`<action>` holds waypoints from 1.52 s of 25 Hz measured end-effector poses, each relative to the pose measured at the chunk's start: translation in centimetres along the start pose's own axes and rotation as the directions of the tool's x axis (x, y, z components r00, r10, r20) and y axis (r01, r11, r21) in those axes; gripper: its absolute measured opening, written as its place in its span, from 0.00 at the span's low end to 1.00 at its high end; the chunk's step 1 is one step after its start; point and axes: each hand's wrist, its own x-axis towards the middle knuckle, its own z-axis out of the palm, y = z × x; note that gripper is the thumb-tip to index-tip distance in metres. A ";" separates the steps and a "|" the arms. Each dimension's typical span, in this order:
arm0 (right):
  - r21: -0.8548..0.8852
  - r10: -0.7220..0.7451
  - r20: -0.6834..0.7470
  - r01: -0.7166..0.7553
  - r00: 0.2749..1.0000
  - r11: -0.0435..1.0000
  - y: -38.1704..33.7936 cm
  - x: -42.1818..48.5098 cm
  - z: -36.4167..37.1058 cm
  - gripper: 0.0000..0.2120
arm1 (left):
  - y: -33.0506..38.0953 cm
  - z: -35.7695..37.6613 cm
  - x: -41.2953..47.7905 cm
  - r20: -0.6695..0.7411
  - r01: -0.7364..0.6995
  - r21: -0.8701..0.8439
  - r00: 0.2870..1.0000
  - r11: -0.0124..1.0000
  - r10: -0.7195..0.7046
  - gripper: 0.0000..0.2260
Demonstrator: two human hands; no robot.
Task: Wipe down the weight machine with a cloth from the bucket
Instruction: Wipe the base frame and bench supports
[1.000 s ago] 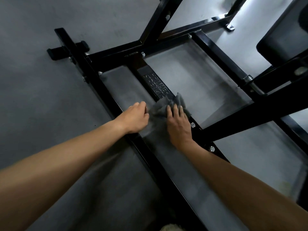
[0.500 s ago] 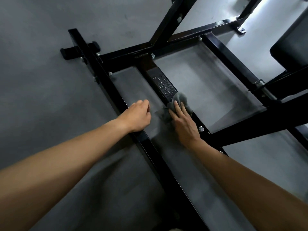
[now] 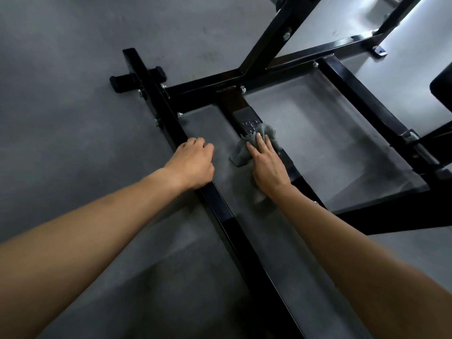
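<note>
Cloth (image 3: 241, 152) lies bunched on the low centre bar (image 3: 292, 168) of the weight machine (image 3: 266, 40), pinned under the right hand (image 3: 267, 167), whose fingers lie straight and flat. Just beside it, the left hand (image 3: 193, 162) rests on the outer rail (image 3: 220, 209), fingers curled around nothing I can see. To wipe well, I'd press evenly, tuck the loose edges under, and stroke along the bar across the lettered plate (image 3: 247, 119) toward the bolted cross beam (image 3: 305, 55).
</note>
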 end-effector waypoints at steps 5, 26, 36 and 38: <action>0.037 0.007 -0.023 -0.006 1.000 0.999 -1.6 4.2 0.0 0.32 | -2.8 -0.9 1.7 -0.001 -0.040 0.047 0.999 0.998 0.041 0.11; 0.000 0.117 -0.180 -0.119 0.977 0.993 -6.0 13.5 0.9 0.22 | -8.2 -0.5 8.2 0.059 -0.216 0.055 0.975 0.975 0.213 0.09; 0.077 0.388 -0.085 -0.382 0.918 0.921 -5.1 16.6 -0.6 0.23 | -8.4 -0.7 8.5 0.104 -0.251 -0.042 0.962 0.967 0.254 0.06; 0.050 0.409 -0.072 -0.406 0.910 0.913 -4.8 16.0 -0.6 0.25 | -8.2 -0.8 8.6 0.115 -0.247 -0.033 0.962 0.968 0.249 0.06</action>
